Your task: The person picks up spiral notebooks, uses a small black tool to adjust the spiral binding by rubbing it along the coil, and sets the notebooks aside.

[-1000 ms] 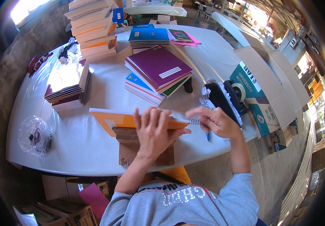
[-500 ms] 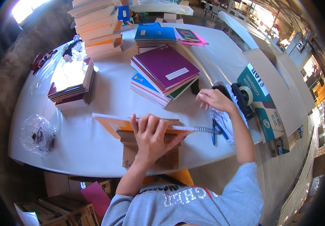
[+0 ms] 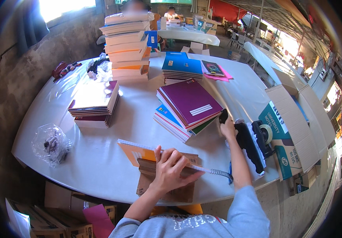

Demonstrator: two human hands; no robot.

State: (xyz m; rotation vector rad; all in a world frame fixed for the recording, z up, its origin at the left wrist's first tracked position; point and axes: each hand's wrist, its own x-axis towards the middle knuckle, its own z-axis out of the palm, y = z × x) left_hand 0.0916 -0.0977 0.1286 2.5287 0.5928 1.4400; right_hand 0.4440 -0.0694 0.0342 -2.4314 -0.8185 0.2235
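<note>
My left hand [image 3: 170, 168] grips an orange-covered notebook [image 3: 129, 154], its fingers over the page side and its thumb toward the right. The notebook stands on edge, slightly tilted, in a brown cardboard holder [image 3: 145, 184]. From its right end a dark spiral coil [image 3: 220, 173] sticks out past the pages. Beside the stack topped by a purple notebook [image 3: 191, 101], my right hand [image 3: 228, 127] is closed round a small black object [image 3: 223, 116]; its kind is not clear.
Spiral notebooks [image 3: 109, 113] are stacked at left, near a clear plastic bag [image 3: 52, 144] of dark bits. A tall notebook pile [image 3: 127, 51] and blue notebooks [image 3: 182, 67] stand farther back. At right are black coils [image 3: 248, 144], a tape dispenser [image 3: 263, 137] and an open carton [image 3: 278, 127].
My right hand has moved from over the white cloth and coils to the stack's right side and closed on the black object. The view has tilted up; my left hand keeps its hold.
</note>
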